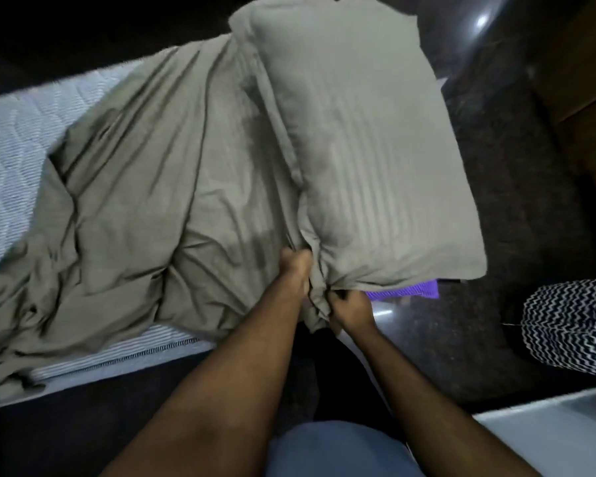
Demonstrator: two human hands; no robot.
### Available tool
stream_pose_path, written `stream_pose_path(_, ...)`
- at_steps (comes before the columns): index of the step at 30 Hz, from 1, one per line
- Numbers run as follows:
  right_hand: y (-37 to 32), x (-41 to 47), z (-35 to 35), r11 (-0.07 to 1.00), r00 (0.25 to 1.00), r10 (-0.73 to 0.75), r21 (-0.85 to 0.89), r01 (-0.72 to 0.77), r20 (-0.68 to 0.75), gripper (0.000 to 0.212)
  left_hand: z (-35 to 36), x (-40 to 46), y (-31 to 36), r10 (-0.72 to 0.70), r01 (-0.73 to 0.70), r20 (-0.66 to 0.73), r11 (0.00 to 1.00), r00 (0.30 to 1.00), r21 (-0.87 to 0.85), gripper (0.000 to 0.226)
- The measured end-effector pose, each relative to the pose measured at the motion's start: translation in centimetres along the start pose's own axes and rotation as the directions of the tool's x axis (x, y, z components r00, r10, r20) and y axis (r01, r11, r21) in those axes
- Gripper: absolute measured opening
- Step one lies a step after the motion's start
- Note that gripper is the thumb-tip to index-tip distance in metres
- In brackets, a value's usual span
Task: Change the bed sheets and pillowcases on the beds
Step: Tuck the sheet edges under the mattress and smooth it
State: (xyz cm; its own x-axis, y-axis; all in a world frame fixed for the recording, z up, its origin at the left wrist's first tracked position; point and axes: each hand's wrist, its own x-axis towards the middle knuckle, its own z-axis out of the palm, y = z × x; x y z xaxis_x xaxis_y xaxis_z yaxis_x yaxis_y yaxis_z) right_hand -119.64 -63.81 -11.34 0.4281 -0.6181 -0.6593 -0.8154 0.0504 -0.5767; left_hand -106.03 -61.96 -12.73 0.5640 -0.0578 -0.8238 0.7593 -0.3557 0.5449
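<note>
Nearest the camera, two bare forearms reach forward over a blue-clad knee (338, 449). The left hand (295, 270) and the right hand (353, 309) sit close together, each grip closed tight on bunched grey cloth at the near corner of the pillow (362, 139). The left fingers are buried in the folds where the pillowcase meets the sheet; the right fingers curl under the gathered corner just below and to the right.

From the two grips the pillow rises up and away, its far end lifted, its body hanging out past the bed's edge over the dark floor (506, 215). A purple item (406, 289) shows just under its near edge.

Left of the hands, the rumpled grey sheet (145, 187) lies across the white quilted mattress (14, 149), whose far-left part is uncovered. At right sits a black-and-white zigzag cloth (572, 321).
</note>
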Motion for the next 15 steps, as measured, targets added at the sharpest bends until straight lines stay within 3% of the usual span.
stream_pose_path(3, -2.6, -0.4, 0.7, 0.998, 0.999, 0.051, -0.026, -0.051, 0.010, 0.037, -2.4, 1.3, 0.1, 0.015, -0.014, 0.037, 0.999, 0.999, -0.034, 0.033)
stream_pose_path(5, -4.4, -0.9, 1.5, 0.996, 0.997, 0.077, -0.052, -0.077, 0.000, 0.037, -3.6, 3.2, -1.2, 0.014, -0.014, 0.070, 1.000, 0.997, -0.007, 0.026)
stream_pose_path(8, -7.1, -3.1, 4.0, 0.995, 0.996, 0.089, -0.043, -0.089, 0.004, 0.042, -7.5, -1.7, 0.0, 0.017, -0.017, 0.162, 1.000, 0.987, -0.002, 0.013)
stream_pose_path(11, -10.3, -5.9, 7.8, 0.999, 0.999, 0.025, -0.020, -0.025, 0.023, 0.042, -12.4, -5.2, 0.6, 0.003, 0.007, 0.205, 0.999, 0.979, -0.048, 0.027)
stream_pose_path(15, -14.3, -8.7, 13.5, 0.996, 0.995, -0.088, -0.022, 0.089, 0.046, 0.040, -20.7, -6.6, 2.0, 0.034, -0.003, 0.192, 0.987, 0.981, -0.160, 0.023)
